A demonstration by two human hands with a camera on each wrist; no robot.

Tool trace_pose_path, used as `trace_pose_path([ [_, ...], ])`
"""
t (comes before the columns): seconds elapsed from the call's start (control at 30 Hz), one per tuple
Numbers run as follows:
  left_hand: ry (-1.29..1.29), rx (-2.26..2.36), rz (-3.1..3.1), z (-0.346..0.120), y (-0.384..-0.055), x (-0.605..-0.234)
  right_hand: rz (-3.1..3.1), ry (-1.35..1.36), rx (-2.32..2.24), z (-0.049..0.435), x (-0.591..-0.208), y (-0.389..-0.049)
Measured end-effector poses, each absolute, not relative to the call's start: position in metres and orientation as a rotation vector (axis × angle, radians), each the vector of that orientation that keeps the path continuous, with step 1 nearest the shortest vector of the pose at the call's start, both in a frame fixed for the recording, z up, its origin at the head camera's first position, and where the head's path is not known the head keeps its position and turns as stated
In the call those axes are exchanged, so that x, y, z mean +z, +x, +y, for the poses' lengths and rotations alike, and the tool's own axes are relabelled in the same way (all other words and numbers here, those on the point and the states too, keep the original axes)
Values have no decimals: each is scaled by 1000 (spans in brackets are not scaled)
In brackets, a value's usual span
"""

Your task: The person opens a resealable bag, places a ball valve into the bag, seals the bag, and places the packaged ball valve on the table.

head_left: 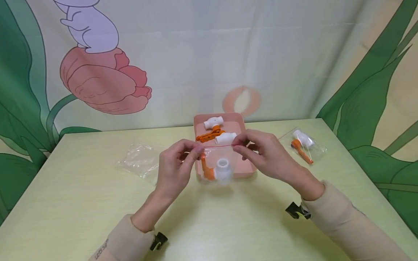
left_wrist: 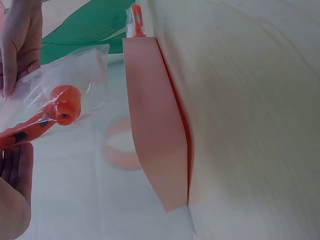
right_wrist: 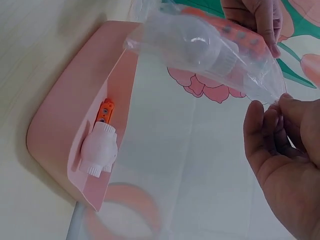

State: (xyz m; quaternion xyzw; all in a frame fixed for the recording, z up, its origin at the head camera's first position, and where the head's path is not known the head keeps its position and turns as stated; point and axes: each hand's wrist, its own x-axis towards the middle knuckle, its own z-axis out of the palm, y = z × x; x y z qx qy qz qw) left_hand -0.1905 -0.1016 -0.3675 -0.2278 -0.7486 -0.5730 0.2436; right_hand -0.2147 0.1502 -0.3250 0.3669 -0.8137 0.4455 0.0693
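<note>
Pinching the red top edge of a clear bag with the left grip and the right grip, thumb and fingers pressed together on each side. In that bag, a white tap with an orange handle. Held up over the bench, in the way of the near part of the pink tray. In the tray, two more taps. Off to the right, another packed tap. To the left, a crumpled see-through bag. Behind, a cloth with a big pink flower and green leaves.
</note>
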Motion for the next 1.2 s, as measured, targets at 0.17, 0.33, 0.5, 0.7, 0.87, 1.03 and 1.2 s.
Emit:
trace_pose_path([
  [0.17, -628, -1554, -2012, -101, -191, -368, -2489, 1102, 1336, 152, -324, -215],
  [0.33, -638, -1557, -2006, -100, -191, -368, -2539, 1053, 1313, 152, -323, -215],
  [0.5, -656, -1563, -2019, -100, -191, -369, -2538, 1027, 1256, 151, -323, -214],
  [0.7, -668, -1609, -2079, -99, -191, -369, -2456, 1065, 1192, 150, -323, -214],
  [0.87, -661, -1633, -2110, -98, -190, -368, -2418, 1075, 1191, 149, -322, -213],
  [1.03, -697, -1666, -2088, -96, -190, -369, -2413, 1077, 1202, 148, -320, -214],
  [1.2, -719, -1643, -2090, -96, -190, -371, -2429, 1075, 1209, 147, -321, -214],
])
